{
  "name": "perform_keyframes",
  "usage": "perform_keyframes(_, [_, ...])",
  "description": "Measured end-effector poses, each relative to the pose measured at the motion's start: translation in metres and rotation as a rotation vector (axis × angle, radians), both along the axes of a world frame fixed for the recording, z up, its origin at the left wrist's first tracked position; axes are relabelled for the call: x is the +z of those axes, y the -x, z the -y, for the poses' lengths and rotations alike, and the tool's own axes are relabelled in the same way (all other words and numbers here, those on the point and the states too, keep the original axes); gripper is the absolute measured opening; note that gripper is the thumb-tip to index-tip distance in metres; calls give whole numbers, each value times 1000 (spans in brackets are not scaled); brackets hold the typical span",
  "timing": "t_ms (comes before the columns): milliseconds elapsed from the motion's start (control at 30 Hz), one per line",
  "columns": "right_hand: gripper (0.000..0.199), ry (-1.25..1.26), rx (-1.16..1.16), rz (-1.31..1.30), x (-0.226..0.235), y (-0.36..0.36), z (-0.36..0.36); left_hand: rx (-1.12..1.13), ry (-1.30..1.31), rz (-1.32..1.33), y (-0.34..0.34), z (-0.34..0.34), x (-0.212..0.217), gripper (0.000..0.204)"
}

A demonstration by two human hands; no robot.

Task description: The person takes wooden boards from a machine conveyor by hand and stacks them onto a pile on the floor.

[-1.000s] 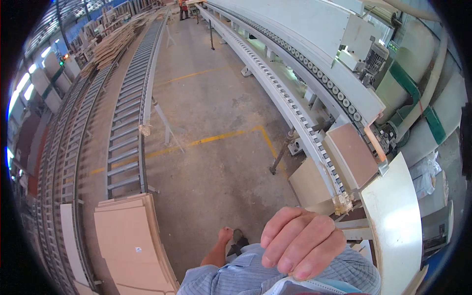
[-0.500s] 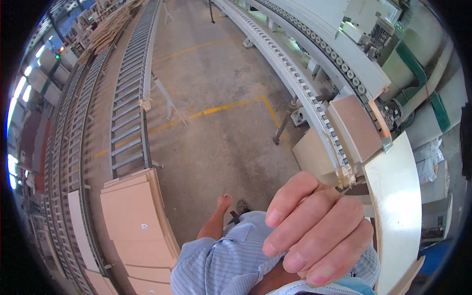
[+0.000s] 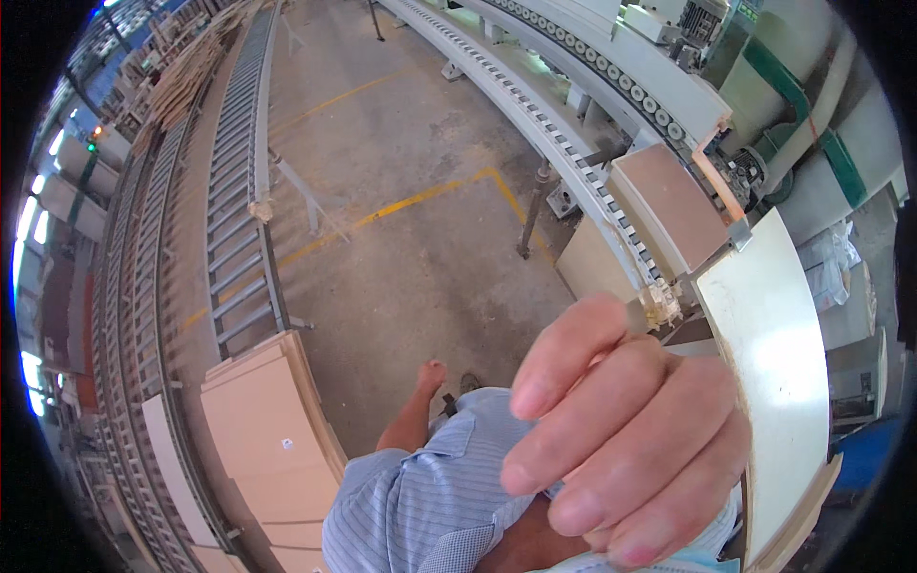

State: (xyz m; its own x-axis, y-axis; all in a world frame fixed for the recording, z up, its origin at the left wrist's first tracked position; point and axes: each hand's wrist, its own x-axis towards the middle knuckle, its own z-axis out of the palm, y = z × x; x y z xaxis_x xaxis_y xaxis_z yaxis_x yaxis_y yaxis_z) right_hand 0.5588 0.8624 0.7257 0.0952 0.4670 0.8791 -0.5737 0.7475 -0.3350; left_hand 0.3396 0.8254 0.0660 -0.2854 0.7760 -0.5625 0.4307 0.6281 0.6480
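Note:
My right hand (image 3: 626, 439) is raised close in front of me, with its fingers curled and bunched together. Its thumb and palm side are hidden, so I cannot make out whether anything is pinched there. Just below its fingertips shows the edge of a light blue cloth mask (image 3: 669, 563). My left hand (image 3: 433, 374) hangs low at my side above the floor, closed in a loose fist with nothing seen in it. A stack of light brown boards (image 3: 253, 411) lies to the left, apart from that hand.
A roller conveyor (image 3: 262, 143) runs ahead from the boards. On the right, a machine conveyor (image 3: 559, 167) ends near a brown-topped panel (image 3: 673, 205) and a curved white table (image 3: 778, 334). A yellow line (image 3: 411, 202) marks the concrete floor between them.
My right hand looks larger and nearer, its fingers still curled. The whole view has shifted a little, so the conveyors and white table appear further left or higher. My left hand stays low.

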Motion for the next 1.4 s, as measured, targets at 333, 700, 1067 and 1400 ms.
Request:
perform_keyframes(333, [15, -16, -134, 69, 26, -10, -8, -70, -326, 329, -21, -9, -8, 17])
perform_keyframes(700, [16, 37, -86, 56, 20, -50, 1, 28, -17, 200, -49, -30, 17, 15])
perform_keyframes(1067, [17, 34, 49, 39, 5, -41, 18, -40, 20, 44, -59, -26, 44, 24])
perform_keyframes(1400, [15, -80, 931, 504, 42, -56, -25, -135, -88, -146, -31, -11, -5, 21])
